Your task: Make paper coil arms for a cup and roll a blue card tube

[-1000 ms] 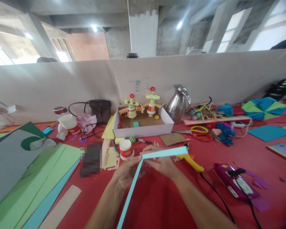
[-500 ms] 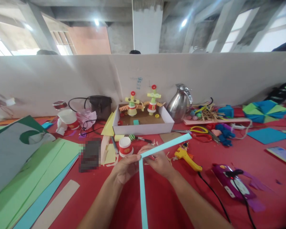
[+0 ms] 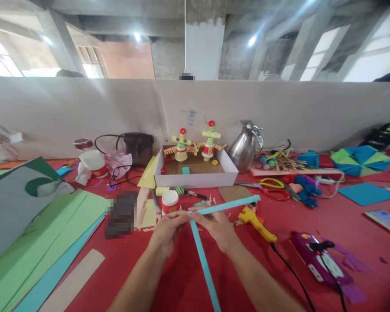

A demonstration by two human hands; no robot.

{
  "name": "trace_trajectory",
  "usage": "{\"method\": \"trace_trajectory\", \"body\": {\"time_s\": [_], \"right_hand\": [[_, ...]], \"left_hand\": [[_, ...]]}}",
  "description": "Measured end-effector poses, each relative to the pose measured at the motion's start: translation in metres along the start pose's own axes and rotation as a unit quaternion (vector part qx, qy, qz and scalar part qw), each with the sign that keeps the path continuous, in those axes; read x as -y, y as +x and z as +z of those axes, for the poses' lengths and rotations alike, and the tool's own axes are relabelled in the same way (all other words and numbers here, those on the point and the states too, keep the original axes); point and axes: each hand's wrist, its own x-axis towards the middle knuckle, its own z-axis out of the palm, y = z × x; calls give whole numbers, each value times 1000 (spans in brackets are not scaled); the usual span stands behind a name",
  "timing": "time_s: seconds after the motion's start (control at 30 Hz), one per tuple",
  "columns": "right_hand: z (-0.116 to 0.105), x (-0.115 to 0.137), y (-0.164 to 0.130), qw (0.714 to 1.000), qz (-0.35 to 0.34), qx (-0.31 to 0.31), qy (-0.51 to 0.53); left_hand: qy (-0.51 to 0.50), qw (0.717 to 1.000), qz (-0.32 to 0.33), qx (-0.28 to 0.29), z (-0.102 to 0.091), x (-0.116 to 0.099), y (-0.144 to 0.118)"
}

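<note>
Two light blue paper strips meet at a corner between my hands, over the red table. One strip runs right and slightly up from the corner. The other strip runs down toward me. My left hand pinches the corner from the left. My right hand pinches it from the right, fingers on top of the joint. A small white and red cup stands just beyond my left hand.
A white box with two small paper figures sits behind the hands. A yellow glue gun and a purple tool with black cords lie to the right. Green and blue paper sheets lie at left. A metal jug and scissors stand farther back.
The strip toward me swung from lower left to pointing down and right. The far strip rose, then lowered to nearly level. Both hands stayed pinched on the corner.
</note>
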Motion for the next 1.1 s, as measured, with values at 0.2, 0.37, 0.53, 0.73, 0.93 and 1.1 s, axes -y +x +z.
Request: {"method": "trace_trajectory", "body": {"time_s": [0.2, 0.37, 0.53, 0.73, 0.93, 1.1], "right_hand": [[5, -8, 2, 994, 27, -16, 105], [10, -11, 0, 994, 15, -64, 88], [13, -5, -3, 996, 12, -85, 18], [13, -12, -3, 995, -5, -95, 21], [16, -12, -4, 993, 9, -110, 51], [16, -9, -6, 993, -8, -101, 56]], "left_hand": [[-23, 1000, -7, 10, 3, -3, -3], [-1, 1000, -5, 6, -1, 1, -2], [52, 998, 24, -34, 0, 6, -2], [59, 994, 74, -47, 3, 6, -2], [63, 993, 78, -64, 0, 3, -2], [58, 994, 76, -51, -2, 2, 0]]}}
